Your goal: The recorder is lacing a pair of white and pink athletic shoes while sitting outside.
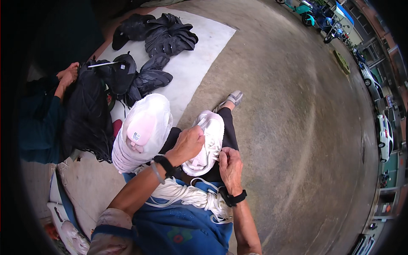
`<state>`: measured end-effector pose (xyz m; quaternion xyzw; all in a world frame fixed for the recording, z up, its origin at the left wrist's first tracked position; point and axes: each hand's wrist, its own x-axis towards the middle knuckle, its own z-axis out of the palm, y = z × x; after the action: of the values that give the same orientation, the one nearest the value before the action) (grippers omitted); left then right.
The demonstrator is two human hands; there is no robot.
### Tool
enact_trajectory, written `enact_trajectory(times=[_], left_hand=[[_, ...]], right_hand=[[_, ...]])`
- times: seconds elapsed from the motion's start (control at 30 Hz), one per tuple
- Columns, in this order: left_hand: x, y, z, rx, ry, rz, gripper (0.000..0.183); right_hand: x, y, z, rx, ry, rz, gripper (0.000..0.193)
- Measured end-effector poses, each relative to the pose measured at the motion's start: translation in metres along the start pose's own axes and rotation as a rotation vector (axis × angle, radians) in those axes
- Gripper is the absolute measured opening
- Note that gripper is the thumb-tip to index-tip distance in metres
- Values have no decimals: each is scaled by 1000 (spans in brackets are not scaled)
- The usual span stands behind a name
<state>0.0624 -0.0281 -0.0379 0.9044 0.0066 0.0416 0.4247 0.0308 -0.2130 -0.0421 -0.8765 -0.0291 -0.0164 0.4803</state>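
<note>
A pale pink and white shoe upper rests on my lap, with white lacing along its middle. My left hand lies over its left side, fingers closed; whatever they pinch is hidden. At the near right edge, my right hand is closed in a pinch on a white shoelace. A bundle of loose white laces lies across my blue apron, under my wrists. Left of my left hand stands a nested stack of white and pink shoe uppers.
Black shoe uppers lie in clusters on a white sheet ahead. At the left, another person's hands are beside a dark pile. Concrete ground stretches rightward to parked scooters and cars.
</note>
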Motion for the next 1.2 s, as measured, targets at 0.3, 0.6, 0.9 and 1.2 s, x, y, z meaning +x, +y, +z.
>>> enact_trajectory(times=[0.3, 0.6, 0.9, 1.2], left_hand=[[32, -18, 14, 153, -184, 41, 23], [-17, -16, -26, -125, -62, -188, 22], [-90, 4, -19, -214, -196, 233, 37], [-93, 22, -43, -254, -386, -104, 32]], right_hand=[[32, 16, 15, -122, 192, -125, 28], [34, 32, 52, 43, -61, 277, 51], [27, -5, -10, 1266, -307, 642, 36], [6, 25, 23, 785, -408, 240, 20]])
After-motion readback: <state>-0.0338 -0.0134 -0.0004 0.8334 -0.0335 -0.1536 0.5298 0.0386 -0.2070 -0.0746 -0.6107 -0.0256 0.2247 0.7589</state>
